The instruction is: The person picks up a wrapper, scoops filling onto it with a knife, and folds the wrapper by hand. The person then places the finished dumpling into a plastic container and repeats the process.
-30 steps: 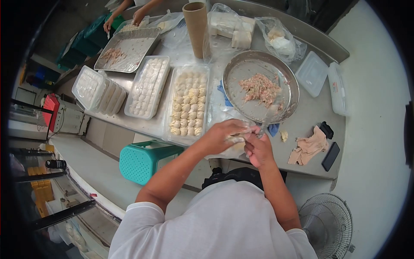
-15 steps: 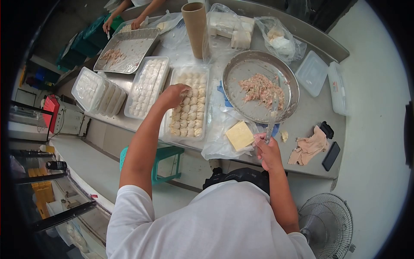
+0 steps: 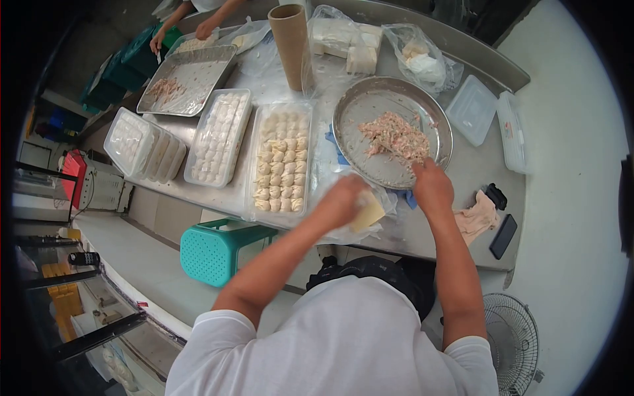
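Observation:
My left hand point(image 3: 345, 200) is blurred by motion over the stack of square yellow wrappers point(image 3: 368, 212); its fingers cannot be made out. At the near right edge of the round metal pan point(image 3: 350, 142), my right hand point(image 3: 432, 186) is closed. The spatula it held is mostly hidden now, its blade towards the minced filling point(image 3: 396, 137) in the pan. Left of my left hand is a clear plastic tray point(image 3: 248, 204) holding rows of wrapped dumplings point(image 3: 282, 175).
Further left are a filled tray point(image 3: 218, 138), stacked containers point(image 3: 144, 148) and a metal tray point(image 3: 188, 76) near another person's hands point(image 3: 206, 28). A cardboard tube point(image 3: 290, 46) stands behind. Rightward lie a lid point(image 3: 472, 109), a cloth point(image 3: 477, 218) and a phone point(image 3: 503, 236). A green stool point(image 3: 210, 254) is below.
My left hand has left the dumpling tray and moved right to the wrappers. My right hand has moved up and forward to the pan. The green stool shows more fully.

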Demonstrator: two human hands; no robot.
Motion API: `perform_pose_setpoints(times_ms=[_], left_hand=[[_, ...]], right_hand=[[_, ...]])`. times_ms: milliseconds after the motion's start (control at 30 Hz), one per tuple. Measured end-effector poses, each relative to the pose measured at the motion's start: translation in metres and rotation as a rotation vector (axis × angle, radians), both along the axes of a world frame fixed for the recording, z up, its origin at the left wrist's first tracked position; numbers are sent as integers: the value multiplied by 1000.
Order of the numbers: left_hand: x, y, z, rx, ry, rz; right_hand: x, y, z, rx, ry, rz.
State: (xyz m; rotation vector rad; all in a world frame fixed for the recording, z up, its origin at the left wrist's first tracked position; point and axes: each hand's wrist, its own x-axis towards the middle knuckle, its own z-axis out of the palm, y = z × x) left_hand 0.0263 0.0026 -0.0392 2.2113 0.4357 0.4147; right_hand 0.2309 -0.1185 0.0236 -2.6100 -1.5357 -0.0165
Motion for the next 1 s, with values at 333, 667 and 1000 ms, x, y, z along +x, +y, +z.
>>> perform_pose_setpoints(times_ms=[333,667,1000], left_hand=[[15,-45,-17,97,44,101],[10,-42,-25,-20,-19,197],[-31,3,-27,-1347,-607,353]], right_hand=[[13,-14,-29,14,209,279],[19,6,-30,94,-2,68],[19,-15,-36,163,353,281]])
